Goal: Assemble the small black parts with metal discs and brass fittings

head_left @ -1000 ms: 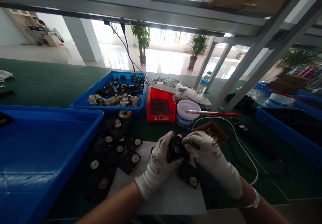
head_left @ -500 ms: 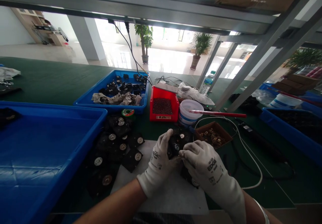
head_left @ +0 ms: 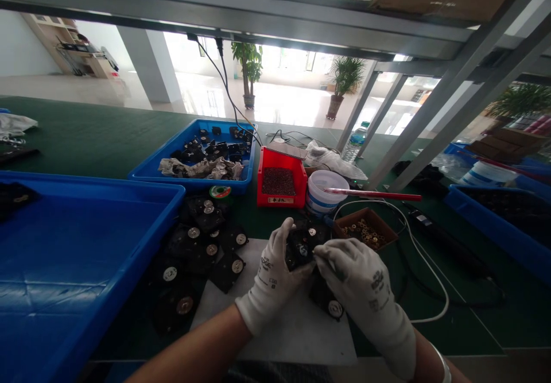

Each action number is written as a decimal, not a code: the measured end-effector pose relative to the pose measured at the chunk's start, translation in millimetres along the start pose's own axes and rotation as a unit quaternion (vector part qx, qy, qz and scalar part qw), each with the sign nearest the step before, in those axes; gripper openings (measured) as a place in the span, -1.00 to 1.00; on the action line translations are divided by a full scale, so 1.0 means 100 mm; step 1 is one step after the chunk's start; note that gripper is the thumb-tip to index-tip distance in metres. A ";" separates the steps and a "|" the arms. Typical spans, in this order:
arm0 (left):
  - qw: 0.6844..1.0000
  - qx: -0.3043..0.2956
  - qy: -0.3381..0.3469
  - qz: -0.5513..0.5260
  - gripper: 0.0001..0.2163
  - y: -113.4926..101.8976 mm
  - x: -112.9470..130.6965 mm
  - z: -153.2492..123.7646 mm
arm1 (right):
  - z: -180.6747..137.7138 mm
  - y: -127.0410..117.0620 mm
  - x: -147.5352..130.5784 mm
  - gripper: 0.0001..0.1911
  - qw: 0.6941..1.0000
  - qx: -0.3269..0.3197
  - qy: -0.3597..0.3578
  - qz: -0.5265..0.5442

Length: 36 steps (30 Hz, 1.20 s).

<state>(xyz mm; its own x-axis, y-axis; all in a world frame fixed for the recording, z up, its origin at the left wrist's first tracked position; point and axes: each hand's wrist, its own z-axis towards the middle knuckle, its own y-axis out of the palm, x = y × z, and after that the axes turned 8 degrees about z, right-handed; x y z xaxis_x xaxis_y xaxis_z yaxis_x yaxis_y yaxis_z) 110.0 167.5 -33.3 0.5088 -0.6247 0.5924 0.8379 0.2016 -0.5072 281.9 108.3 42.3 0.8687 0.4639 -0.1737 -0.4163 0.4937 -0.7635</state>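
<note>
My left hand (head_left: 271, 274), in a white glove, is closed around a black housing (head_left: 298, 249) with a small silver disc on it. It holds the piece above a pale sheet (head_left: 275, 331). At the housing's right edge, my gloved right hand (head_left: 353, 268) has thumb and fingertips pinched together; whatever may be between them is too small to tell. Below the right fingers lies another black part with a silver disc (head_left: 334, 309), partly covered by that hand. Several similar black parts (head_left: 229, 269) lie in a loose pile to the left of the sheet.
A blue tray (head_left: 172, 185) stands at the left, and a blue tray of black parts (head_left: 138, 170) behind it. A red bin (head_left: 282, 201) of small dark pieces, a white tub (head_left: 325, 202) and a box of brass-coloured rings (head_left: 365, 228) stand ahead. A white cable (head_left: 430, 268) curves on the right.
My right hand has shifted slightly right and its pinched fingertips sit a little apart from where they were. More of the disc part beneath it now shows. My left hand stays on the housing.
</note>
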 end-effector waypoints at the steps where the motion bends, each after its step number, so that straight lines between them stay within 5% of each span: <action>1: 1.000 0.006 0.006 0.004 -0.15 0.01 0.01 0.00 | 0.04 0.01 0.04 -0.88 0.999 0.013 0.023 0.023; 11: 0.998 0.035 0.046 0.026 -0.14 0.02 0.07 -0.02 | 0.06 0.23 0.20 -0.86 0.999 0.005 0.031 0.031; 36: 0.998 0.039 0.039 0.001 -0.15 -0.06 0.13 0.00 | 0.07 0.06 0.14 -0.76 0.997 -0.023 -0.001 0.076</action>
<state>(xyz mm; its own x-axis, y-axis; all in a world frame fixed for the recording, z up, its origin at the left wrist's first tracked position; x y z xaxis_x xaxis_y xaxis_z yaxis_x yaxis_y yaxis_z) 112.0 158.3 -22.2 0.4962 -0.6803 0.5394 0.8513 0.2595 -0.4559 289.3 122.8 39.4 0.7962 0.5324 -0.2873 -0.5295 0.3837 -0.7565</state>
